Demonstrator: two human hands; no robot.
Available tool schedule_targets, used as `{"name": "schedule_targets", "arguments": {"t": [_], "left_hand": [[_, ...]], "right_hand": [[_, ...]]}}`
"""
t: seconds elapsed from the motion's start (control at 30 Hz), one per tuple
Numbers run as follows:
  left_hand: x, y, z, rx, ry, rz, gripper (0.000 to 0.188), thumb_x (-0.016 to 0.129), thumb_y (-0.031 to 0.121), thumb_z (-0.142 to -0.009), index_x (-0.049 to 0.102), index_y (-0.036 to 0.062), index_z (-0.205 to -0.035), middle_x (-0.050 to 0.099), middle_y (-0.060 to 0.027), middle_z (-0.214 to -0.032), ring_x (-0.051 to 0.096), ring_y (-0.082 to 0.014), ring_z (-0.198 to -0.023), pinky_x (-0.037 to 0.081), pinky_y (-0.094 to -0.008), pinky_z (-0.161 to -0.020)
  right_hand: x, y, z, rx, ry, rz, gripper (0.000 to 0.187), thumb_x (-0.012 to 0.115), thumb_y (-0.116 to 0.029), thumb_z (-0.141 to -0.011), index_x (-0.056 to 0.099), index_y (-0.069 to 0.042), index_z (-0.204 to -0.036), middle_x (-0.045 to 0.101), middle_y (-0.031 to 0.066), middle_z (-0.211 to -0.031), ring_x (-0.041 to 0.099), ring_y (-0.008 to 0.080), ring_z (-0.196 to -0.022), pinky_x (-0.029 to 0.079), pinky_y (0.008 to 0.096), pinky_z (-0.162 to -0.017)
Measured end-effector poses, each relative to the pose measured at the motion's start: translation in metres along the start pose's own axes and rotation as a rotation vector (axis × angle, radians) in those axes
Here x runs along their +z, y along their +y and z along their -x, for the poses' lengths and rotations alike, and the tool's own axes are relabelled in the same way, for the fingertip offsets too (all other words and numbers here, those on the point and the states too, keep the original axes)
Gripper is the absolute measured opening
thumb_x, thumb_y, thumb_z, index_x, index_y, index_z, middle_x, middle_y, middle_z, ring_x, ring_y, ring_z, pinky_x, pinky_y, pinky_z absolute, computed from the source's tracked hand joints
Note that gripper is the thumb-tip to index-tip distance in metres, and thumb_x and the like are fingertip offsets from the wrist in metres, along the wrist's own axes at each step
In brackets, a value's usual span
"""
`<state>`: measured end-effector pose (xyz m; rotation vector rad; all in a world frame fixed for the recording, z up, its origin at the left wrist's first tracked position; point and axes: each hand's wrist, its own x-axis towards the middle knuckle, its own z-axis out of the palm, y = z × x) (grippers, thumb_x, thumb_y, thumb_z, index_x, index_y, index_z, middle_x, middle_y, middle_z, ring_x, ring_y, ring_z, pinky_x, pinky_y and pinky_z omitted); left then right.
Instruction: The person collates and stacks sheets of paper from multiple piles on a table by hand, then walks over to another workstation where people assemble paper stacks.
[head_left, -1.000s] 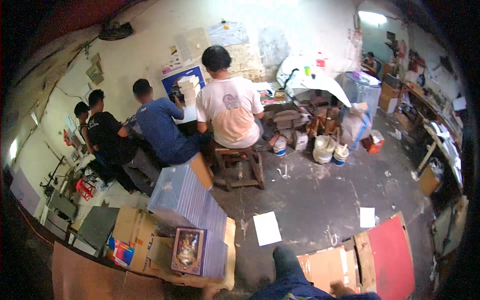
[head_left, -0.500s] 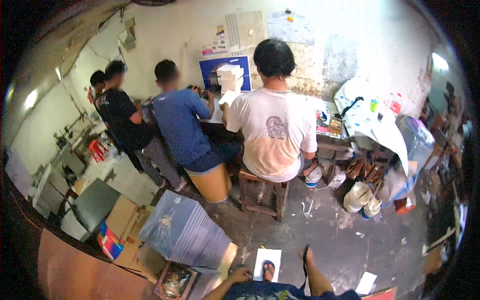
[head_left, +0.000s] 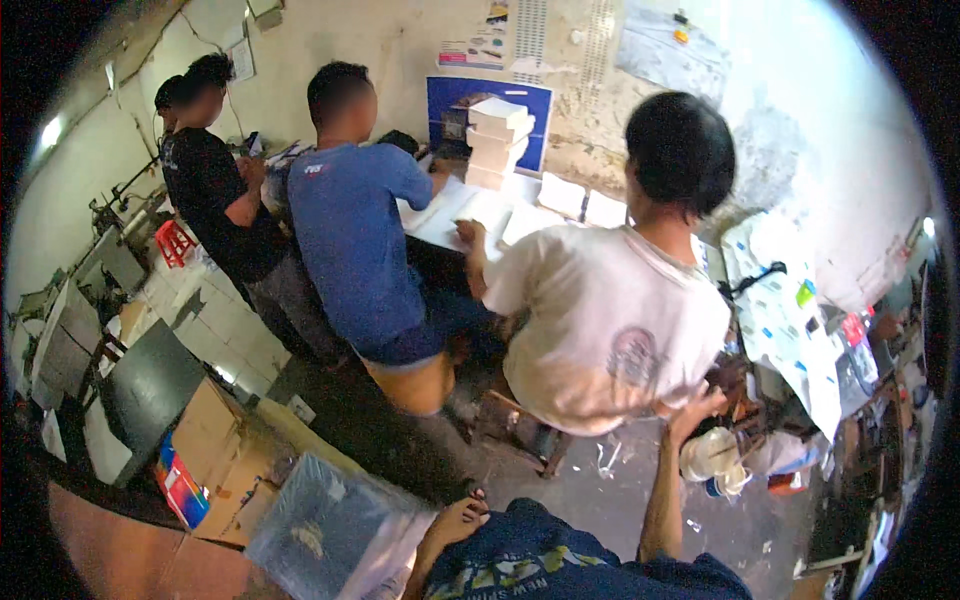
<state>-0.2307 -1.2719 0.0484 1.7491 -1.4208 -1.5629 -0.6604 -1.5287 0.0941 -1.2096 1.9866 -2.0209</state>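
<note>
My right hand (head_left: pixel 697 405) reaches forward with its fingers spread and rests against the lower back of a seated person in a white shirt (head_left: pixel 610 330). It holds nothing. My right forearm (head_left: pixel 660 500) rises from my dark blue shirt (head_left: pixel 560 565) at the lower edge. My left hand is out of view. My bare foot (head_left: pixel 455 520) shows low in the middle. The seated person sits on a wooden stool (head_left: pixel 525 425) facing a table with white paper stacks (head_left: pixel 500 135).
A person in a blue shirt (head_left: pixel 350 230) and two in black (head_left: pixel 215 190) stand at the table to the left. A plastic-wrapped stack (head_left: pixel 320 525) and cardboard boxes (head_left: pixel 215 440) lie at lower left. White buckets (head_left: pixel 712 455) and a cluttered bench (head_left: pixel 800 320) are at right.
I have moved closer to the group at the table. My right hand has come up into view and reached the seated person's back. The floor boxes have slid to lower left.
</note>
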Motion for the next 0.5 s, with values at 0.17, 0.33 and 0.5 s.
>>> {"name": "schedule_targets", "arguments": {"t": [0.17,0.33,0.5], "left_hand": [[-0.093,0.071,-0.029,0.218,0.242,0.271,0.024,0.063,0.014,-0.091,0.061,0.0026,-0.113,0.066,-0.0103,-0.107,0.065,-0.0192,-0.092,0.052,-0.0306,-0.077],[-0.217,0.18,-0.031,0.348,0.543,0.266,0.028,0.065,0.015,-0.089,0.061,0.0012,-0.114,0.065,-0.0114,-0.105,0.063,-0.0198,-0.1,0.05,-0.0346,-0.088],[-0.361,0.266,-0.004,0.953,0.735,0.129,0.049,0.055,0.04,-0.091,0.056,-0.0048,-0.111,0.063,-0.0154,-0.103,0.058,-0.0268,-0.099,0.044,-0.0394,-0.094]], "right_hand": [[0.025,0.023,-0.048,-0.307,0.012,0.473,0.059,0.039,-0.039,-0.101,0.042,0.009,-0.134,0.044,0.0245,-0.14,0.042,0.0356,-0.129,0.03,0.0394,-0.109],[0.055,0.024,-0.117,0.317,-0.131,-0.361,0.044,0.042,-0.032,-0.101,0.051,0.0,-0.13,0.057,0.0114,-0.124,0.057,0.0215,-0.106,0.046,0.0359,-0.092],[0.091,-0.005,-0.137,0.318,-0.061,-0.338,0.043,0.043,-0.032,-0.1,0.053,-0.001,-0.127,0.059,0.0113,-0.12,0.059,0.0218,-0.103,0.048,0.0361,-0.089]]}}
